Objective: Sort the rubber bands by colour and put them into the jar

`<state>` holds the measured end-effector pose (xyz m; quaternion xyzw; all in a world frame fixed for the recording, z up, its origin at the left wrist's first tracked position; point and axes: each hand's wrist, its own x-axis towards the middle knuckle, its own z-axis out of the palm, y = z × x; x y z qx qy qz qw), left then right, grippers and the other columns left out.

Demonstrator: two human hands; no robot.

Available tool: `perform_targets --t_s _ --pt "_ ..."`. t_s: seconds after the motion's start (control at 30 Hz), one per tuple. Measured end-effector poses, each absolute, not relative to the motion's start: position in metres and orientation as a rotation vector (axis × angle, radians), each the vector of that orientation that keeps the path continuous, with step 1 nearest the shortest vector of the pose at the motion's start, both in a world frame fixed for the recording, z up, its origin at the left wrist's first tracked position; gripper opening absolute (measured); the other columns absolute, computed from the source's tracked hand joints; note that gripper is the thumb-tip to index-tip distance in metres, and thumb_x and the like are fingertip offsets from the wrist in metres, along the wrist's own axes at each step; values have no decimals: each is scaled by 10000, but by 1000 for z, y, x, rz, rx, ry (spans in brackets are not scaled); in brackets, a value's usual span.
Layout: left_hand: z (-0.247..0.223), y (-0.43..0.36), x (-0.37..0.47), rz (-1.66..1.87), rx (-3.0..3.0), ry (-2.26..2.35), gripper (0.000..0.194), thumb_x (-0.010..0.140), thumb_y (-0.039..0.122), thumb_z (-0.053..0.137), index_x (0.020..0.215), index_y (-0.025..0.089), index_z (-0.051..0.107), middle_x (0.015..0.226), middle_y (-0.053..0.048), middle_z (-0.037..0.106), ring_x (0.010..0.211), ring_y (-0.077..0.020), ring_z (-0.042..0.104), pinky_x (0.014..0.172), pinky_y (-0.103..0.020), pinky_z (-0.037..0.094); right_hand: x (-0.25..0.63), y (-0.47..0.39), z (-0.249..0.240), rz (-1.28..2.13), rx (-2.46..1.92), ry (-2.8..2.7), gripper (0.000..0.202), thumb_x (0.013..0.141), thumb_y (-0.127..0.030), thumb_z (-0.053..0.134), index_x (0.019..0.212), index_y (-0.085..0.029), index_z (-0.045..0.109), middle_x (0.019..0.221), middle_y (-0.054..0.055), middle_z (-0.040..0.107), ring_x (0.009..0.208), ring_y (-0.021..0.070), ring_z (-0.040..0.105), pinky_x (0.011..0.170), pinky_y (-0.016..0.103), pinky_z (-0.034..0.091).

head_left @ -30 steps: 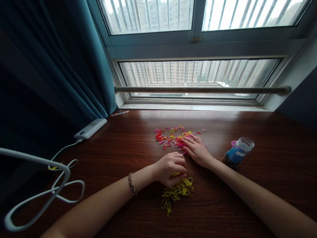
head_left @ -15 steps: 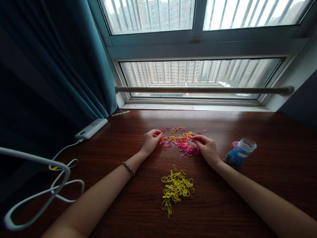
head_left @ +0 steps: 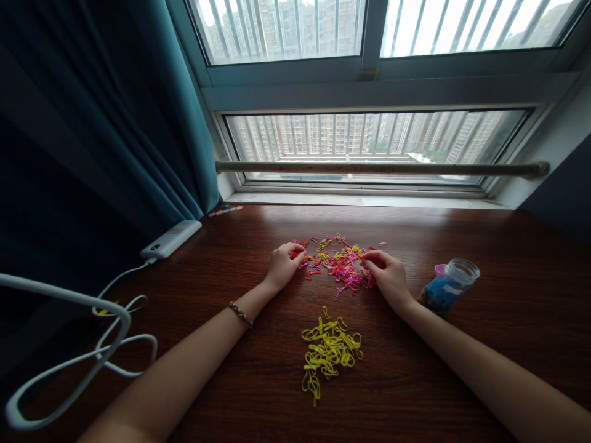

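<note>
A loose pile of small pear-shaped pins, mostly pink and red with some yellow and orange, lies spread on the table. At its left edge is my left hand, thumb and fingers pinched together; red pins show by the fingertips, but what they hold is hidden. My right hand pinches at the pile's right side, with a small red-orange pin at its fingertips. Closer to me, between my forearms, sits a separate heap of yellow-green pins.
A clear jar with a blue label leans just beyond my right wrist, a pink lid behind it. A white power bank with a looped white cable lies left, by the blue curtain. A metal rail crosses the window.
Both hands stay pinched at the pile's two sides, with only slight finger movement. The yellow-green heap and the jar look unchanged; the whole view shifts very slightly.
</note>
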<state>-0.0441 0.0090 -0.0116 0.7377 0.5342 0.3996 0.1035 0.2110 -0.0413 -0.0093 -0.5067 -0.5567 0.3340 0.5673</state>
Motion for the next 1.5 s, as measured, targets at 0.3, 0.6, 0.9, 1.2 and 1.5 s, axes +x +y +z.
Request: perform_targets --t_s 0.3,0.6,0.9,1.2,1.5 --pt "-15 10 -44 1167 2195 1562 123 748 260 558 766 182 650 784 -38 654 717 -155 591 665 -258 466 210 -40 -9 781 -1188 -1293 229 659 -358 652 777 -171 595 741 49 656 714 200 636 686 322 508" --pt "-13 9 -44 1171 2210 1572 108 742 251 575 760 180 655 770 -35 659 720 -158 597 676 -264 464 212 -36 -16 747 -1210 -1334 279 687 -371 635 863 -155 650 846 80 667 737 200 623 670 323 508" --pt "-14 9 -44 1163 2207 1571 110 745 249 572 765 182 656 775 -35 658 720 -157 596 675 -262 462 211 -36 -17 758 -1200 -1319 331 714 -437 603 877 -154 660 834 77 673 697 195 622 639 319 510" --pt "-12 8 -43 1157 2217 1572 101 745 245 570 753 184 651 779 -34 661 727 -162 594 682 -268 458 213 -36 -16 761 -1209 -1259 386 629 -457 676 855 -178 536 718 36 630 647 179 607 600 305 504" --pt "-14 9 -44 1170 2216 1564 103 744 245 570 750 184 652 773 -36 657 721 -159 592 672 -263 458 213 -39 -13 670 -1278 -1330 363 624 -507 660 660 -181 503 616 18 579 567 156 561 499 255 450"
